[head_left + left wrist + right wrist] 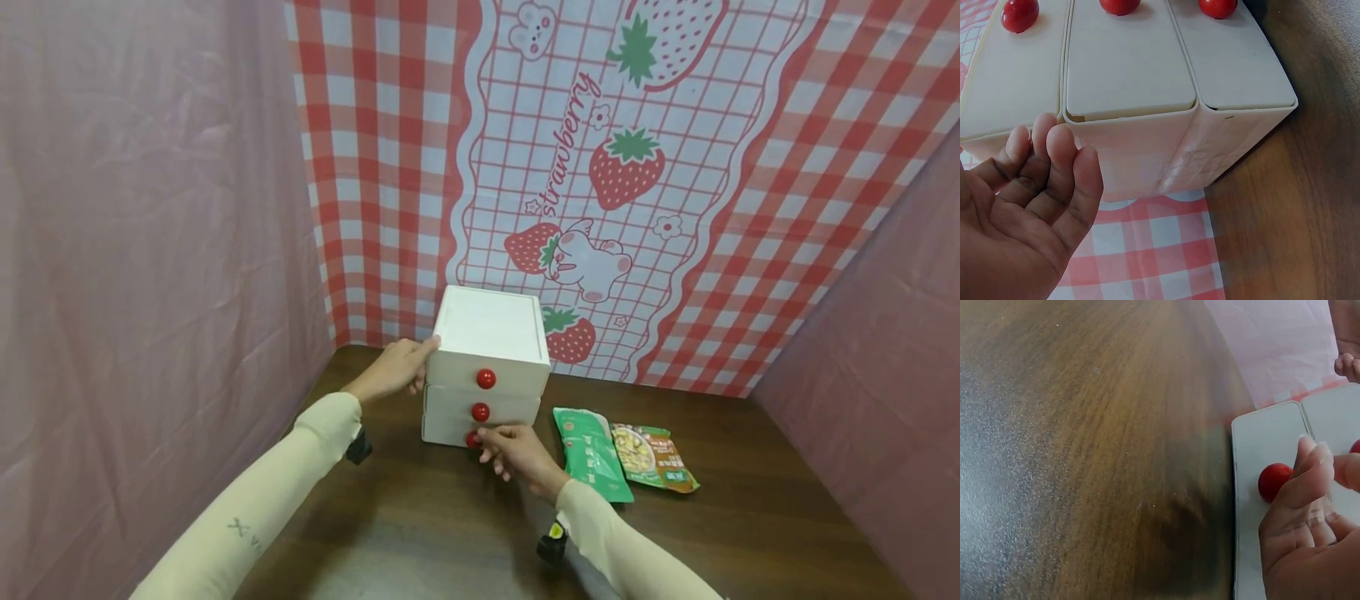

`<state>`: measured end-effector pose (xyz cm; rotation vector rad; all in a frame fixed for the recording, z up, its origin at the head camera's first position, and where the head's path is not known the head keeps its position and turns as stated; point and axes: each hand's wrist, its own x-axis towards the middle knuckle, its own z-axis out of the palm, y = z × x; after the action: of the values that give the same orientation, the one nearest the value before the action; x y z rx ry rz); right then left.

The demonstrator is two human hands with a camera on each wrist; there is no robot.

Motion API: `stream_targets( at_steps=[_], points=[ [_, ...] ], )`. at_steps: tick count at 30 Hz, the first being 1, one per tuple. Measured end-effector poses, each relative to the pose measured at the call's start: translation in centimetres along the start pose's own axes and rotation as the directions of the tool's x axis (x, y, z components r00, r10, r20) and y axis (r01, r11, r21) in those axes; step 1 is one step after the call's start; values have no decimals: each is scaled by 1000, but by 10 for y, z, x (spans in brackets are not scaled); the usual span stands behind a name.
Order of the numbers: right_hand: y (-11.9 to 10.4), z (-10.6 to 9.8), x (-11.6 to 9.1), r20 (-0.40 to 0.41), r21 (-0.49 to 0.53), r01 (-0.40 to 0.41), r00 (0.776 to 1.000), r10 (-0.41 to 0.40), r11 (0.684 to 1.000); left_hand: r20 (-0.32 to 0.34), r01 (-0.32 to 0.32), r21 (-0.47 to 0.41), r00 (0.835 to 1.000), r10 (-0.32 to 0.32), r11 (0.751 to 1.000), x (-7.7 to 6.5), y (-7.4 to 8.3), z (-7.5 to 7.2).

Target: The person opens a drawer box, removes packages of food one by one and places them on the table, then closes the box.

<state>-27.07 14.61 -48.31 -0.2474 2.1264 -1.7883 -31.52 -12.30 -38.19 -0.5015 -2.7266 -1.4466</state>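
A white cabinet (pixel 491 323) with three stacked drawers, each bearing a round red knob, stands on the wooden table. All three drawer fronts look closed. At its upper left edge, my left hand (pixel 397 367) rests with the thumb on top and the fingers down the side; the left wrist view shows those fingers (pixel 1060 147) gently bent beside the cabinet. My right hand (pixel 521 454) is at the lowest drawer, fingertips next to the bottom red knob (pixel 1274 482). In the right wrist view the fingers partly cover this knob, and the thumb lies apart from it.
Right of the cabinet lie a green food packet (pixel 592 457) and a brown-and-green packet (pixel 652 458) with food pictured on it. A red-checked strawberry cloth (pixel 375 167) hangs behind. Pink curtains (pixel 150 250) close off both sides.
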Motion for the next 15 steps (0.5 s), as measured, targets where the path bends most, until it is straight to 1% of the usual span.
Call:
stream_targets(
  at_steps=[6,15],
  points=[
    [0,3,-1,3,2,-63,998,63,998,-2,-1,-4,1000,1,1000,0,0,0],
    [6,6,1,-15,-11,-101,995,100,995,2,3,-2,1000,-3,1000,2,-2,1]
  ],
)
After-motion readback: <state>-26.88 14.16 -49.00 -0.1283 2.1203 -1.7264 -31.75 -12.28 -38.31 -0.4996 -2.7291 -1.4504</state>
